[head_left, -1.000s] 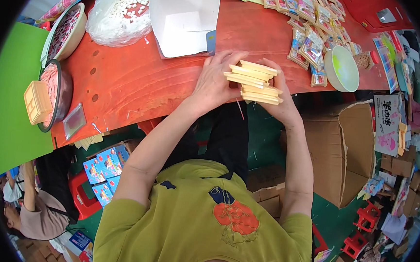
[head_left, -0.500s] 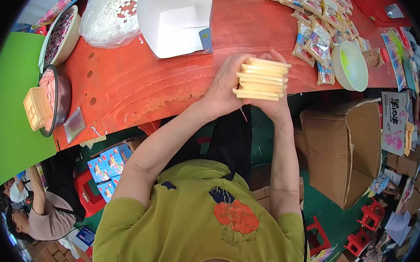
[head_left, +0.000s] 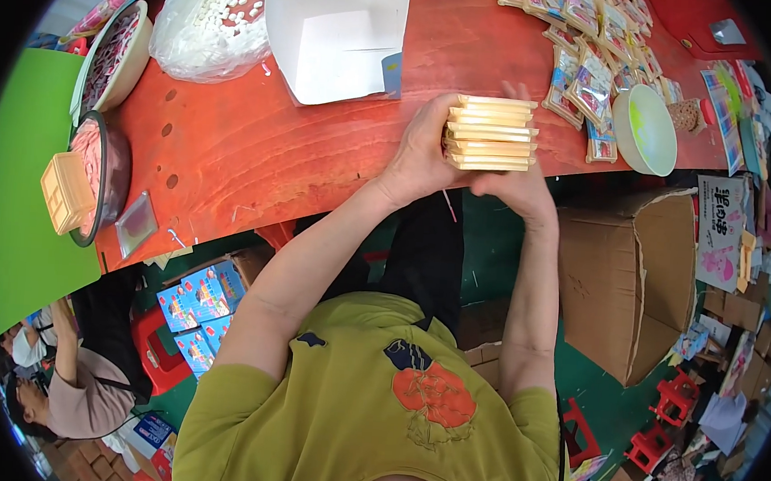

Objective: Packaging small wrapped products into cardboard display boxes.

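A stack of several flat cream-coloured plastic trays (head_left: 491, 133) is held edge-on above the near edge of the red table (head_left: 320, 160). My left hand (head_left: 420, 154) grips its left side, with fingers hidden behind the trays. My right hand (head_left: 523, 189) is at the stack's right and lower side, thumb stretched out under it and fingertips blurred beyond it. The hand looks loosely open; whether it touches the trays is unclear. Behind the stack, a white open carton (head_left: 331, 53) lies on the table.
A bag of small white pieces (head_left: 213, 23), a basin of pink pieces (head_left: 115, 168) and a cream compartment tray (head_left: 67, 193) are at left. Filled packs (head_left: 589, 85) and a pale green bowl (head_left: 645, 129) are at right. Below stands a cardboard box (head_left: 602, 274). A person (head_left: 89, 394) sits at lower left.
The stack has tilted slightly and moved a little to the right. My right hand has loosened from its side and shifted right. The view has turned slightly.
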`<state>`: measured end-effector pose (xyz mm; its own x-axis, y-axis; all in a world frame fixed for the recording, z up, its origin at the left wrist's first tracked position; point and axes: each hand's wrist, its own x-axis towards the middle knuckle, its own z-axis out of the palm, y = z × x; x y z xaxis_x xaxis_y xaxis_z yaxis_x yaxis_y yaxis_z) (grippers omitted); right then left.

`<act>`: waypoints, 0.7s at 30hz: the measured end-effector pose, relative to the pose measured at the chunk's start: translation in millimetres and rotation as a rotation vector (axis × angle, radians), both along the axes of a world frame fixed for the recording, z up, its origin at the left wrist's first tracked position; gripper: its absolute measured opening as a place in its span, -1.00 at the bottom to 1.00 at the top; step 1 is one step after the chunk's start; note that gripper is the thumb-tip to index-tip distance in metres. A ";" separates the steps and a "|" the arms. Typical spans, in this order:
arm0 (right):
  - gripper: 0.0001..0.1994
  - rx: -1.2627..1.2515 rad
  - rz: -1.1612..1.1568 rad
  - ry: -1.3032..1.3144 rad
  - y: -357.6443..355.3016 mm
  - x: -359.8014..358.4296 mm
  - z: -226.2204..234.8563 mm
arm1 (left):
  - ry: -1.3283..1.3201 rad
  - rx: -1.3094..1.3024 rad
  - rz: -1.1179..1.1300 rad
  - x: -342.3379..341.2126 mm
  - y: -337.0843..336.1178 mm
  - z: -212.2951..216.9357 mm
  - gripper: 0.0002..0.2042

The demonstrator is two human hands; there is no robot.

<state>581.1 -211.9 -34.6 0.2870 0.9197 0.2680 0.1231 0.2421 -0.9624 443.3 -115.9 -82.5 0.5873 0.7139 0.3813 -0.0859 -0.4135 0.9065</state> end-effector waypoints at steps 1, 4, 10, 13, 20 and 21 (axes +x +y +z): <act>0.24 0.035 -0.002 -0.025 -7.7 3.2 9.6 | -0.007 0.033 0.007 2.1 -0.2 -0.4 -0.20; 0.15 0.218 -0.110 -0.085 -20.5 -4.0 72.0 | 0.006 0.071 0.036 0.4 0.8 8.2 -0.26; -0.44 0.251 -0.252 -1.322 17.5 -29.9 79.0 | 0.003 0.014 0.044 -6.6 6.0 12.0 -0.30; -0.61 0.229 -0.228 -1.287 23.4 -26.7 71.6 | 0.022 0.045 0.063 -5.3 -1.1 20.1 -0.28; -0.85 0.427 -0.406 -1.259 54.3 -18.2 60.5 | 0.060 -0.044 0.021 0.1 9.2 25.0 -0.27; -0.85 0.428 -0.408 -1.261 57.8 -17.6 57.1 | 0.072 -0.095 -0.009 1.2 10.8 26.9 -0.27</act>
